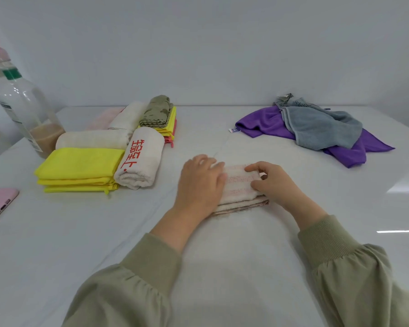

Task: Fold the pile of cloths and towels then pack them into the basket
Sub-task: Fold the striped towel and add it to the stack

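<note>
Pretty simple setup here. Folded pink-and-white towel (237, 185) smack in the middle of the table (222, 244), long axis seemingly left to right, held under both hands. Left hand (200, 182) flat on the left half, fingers straight and pressing down. Right hand (273, 182) at the right end, fingers curled and pinching the top layer. Probably one last smoothing, then off to the folded stack (99, 161) at the far left, so closer to the left hand, just a short slide that way. Purple cloth (265, 121) and grey towel (321, 131) lying unfolded far right, nearer the right hand. No basket in sight.
</note>
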A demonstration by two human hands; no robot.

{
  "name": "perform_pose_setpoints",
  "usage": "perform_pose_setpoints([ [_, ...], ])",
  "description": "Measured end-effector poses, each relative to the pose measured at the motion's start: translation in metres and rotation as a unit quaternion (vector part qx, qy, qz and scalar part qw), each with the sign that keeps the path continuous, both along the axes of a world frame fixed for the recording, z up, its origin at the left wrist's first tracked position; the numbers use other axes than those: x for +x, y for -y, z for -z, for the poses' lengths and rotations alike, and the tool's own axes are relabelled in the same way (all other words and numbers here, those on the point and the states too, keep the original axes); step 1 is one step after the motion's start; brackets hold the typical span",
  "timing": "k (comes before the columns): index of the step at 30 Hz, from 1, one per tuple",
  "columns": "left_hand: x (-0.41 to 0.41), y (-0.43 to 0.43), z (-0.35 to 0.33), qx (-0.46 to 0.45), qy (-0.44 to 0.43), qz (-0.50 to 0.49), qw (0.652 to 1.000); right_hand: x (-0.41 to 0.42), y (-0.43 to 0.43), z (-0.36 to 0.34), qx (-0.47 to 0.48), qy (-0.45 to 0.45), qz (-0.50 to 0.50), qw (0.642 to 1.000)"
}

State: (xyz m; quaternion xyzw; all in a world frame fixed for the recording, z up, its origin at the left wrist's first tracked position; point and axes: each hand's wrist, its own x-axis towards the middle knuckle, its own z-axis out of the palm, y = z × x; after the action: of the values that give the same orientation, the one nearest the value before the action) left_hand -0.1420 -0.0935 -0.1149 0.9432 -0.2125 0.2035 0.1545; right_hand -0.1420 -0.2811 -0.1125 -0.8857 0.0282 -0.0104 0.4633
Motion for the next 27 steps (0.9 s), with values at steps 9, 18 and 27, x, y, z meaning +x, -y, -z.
perform_pose_setpoints([
  [9,0.013,-0.022,0.015,0.193,-0.19,0.064,0.96,0.005,0.03,-0.002,-0.089,0.028,-0.083,0.992],
  [18,0.019,-0.033,0.018,0.226,-0.151,0.143,0.952,0.016,0.005,0.011,-0.14,0.12,-0.061,0.981],
  [27,0.017,-0.028,0.02,0.222,-0.143,0.117,0.957,0.016,0.006,0.013,-0.219,0.196,-0.025,0.955],
])
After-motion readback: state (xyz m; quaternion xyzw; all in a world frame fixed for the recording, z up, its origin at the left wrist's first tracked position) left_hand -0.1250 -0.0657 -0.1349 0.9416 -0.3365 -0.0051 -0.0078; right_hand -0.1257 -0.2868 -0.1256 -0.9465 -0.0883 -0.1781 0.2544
